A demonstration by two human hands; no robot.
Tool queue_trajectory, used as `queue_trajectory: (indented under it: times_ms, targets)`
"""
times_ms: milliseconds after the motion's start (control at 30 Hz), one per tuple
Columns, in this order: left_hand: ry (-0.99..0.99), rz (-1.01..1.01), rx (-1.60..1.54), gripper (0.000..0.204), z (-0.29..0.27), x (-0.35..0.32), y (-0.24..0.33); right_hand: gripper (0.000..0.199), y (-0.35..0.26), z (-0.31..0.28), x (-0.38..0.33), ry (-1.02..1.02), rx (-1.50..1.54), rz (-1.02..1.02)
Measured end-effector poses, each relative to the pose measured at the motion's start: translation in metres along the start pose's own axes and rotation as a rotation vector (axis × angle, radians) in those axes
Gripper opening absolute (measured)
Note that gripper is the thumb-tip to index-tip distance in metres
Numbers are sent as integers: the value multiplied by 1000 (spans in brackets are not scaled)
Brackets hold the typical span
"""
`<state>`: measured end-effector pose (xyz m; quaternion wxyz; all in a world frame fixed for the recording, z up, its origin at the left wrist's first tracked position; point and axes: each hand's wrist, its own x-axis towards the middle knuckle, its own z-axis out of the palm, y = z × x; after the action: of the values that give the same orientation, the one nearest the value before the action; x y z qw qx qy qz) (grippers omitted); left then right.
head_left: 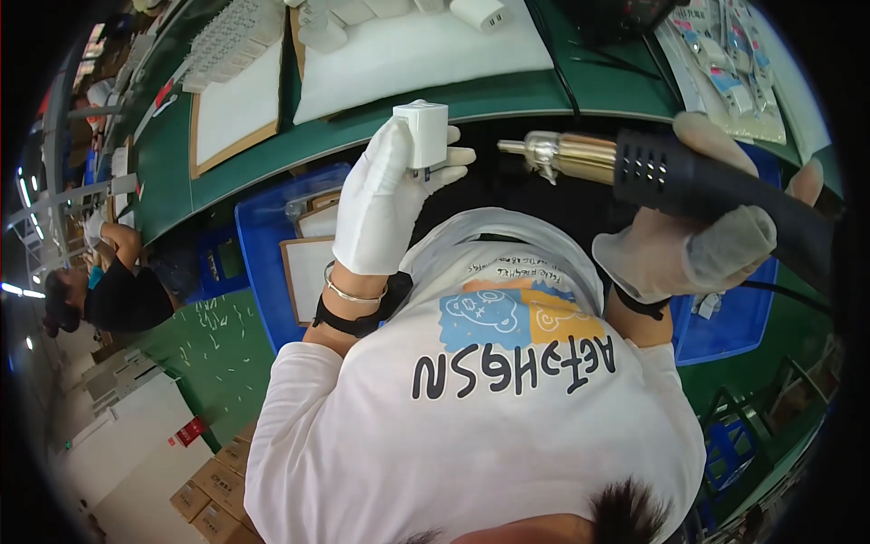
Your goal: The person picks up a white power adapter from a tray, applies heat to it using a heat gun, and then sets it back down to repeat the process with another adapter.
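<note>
My left hand [373, 204], in a white glove, is closed round a small white power adapter [430, 134]. Metal prongs show at the adapter's lower end. Across from it, my right hand [662, 254], in a pale translucent covering, grips a thick black-handled tool [671, 172] with a brass-coloured barrel. The tool's thin metal tip points left toward the adapter, with a gap between them. Part of the right hand is hidden behind the handle.
On the green bench [172, 204], white adapters [478, 13] lie on a white padded sheet [417, 68]. Clear plastic trays [237, 50] stand far left, bagged parts [725, 63] far right. Blue bins [258, 249] flank my lap. Another person [127, 281] sits at left.
</note>
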<state>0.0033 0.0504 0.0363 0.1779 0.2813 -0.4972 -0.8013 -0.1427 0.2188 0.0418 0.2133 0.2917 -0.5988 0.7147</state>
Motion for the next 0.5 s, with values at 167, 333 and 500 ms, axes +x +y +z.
queue_trajectory:
  times_ms: [167, 333, 500]
  targets:
    - [37, 131, 97, 59, -2, 4, 2, 70, -11, 8, 6, -29, -6, -38]
    - [-103, -88, -338, 60, -1, 11, 7, 70, -13, 14, 11, -52, -44, -57]
    - [-170, -103, -422, 60, -1, 11, 1, 70, -22, 23, 9, -81, -68, -61]
